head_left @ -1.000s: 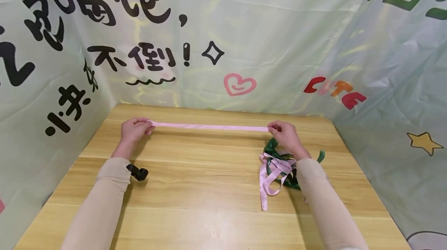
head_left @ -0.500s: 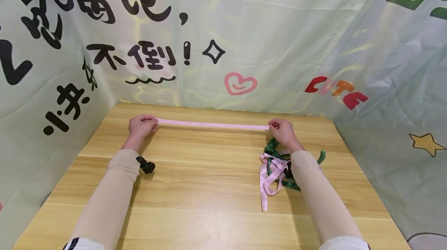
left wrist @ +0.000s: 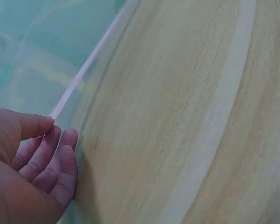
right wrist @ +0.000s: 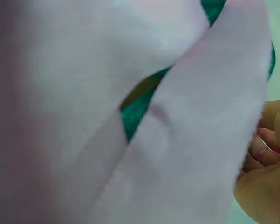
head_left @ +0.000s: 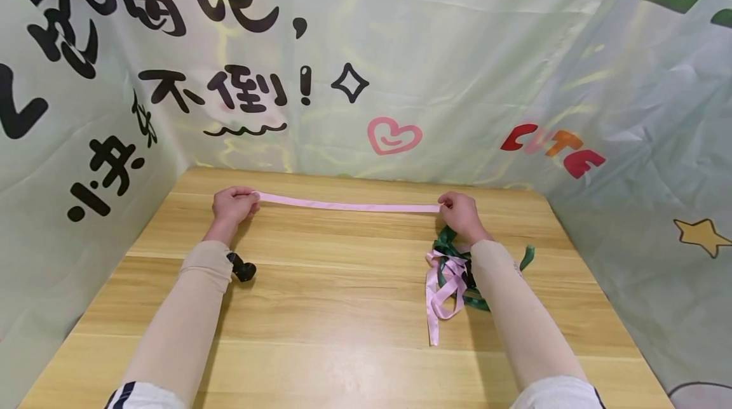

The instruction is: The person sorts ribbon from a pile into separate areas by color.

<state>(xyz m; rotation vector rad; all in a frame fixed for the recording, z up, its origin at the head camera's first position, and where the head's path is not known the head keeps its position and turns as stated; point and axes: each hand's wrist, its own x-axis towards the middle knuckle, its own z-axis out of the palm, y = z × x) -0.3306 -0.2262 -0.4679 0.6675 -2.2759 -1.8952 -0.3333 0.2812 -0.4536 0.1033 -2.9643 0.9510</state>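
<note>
A pink ribbon (head_left: 349,207) stretches between my two hands over the far part of the table, sagging slightly. Its left end is pinched between thumb and fingertip of my left hand (head_left: 234,206); the left wrist view shows this pinch on the ribbon (left wrist: 79,79) closely, the other fingers loosely bent. My right hand (head_left: 460,215) pinches the other end. Below that hand lies a tangle of pink ribbon (head_left: 433,307) and green ribbon (head_left: 446,239), partly covered by the right forearm. In the right wrist view, pink ribbon (right wrist: 200,116) close to the lens hides much of the hand (right wrist: 261,186).
The wooden table (head_left: 343,333) meets a printed cloth backdrop (head_left: 434,66) at its back and sides. A black wrist camera (head_left: 243,268) sits at the left cuff. One green ribbon end (head_left: 527,258) sticks out right of the right forearm.
My left hand has moved right, bringing the ribbon's ends a little closer; the ribbon now sags slightly. My right forearm has shifted slightly left, its hand still holding its end.
</note>
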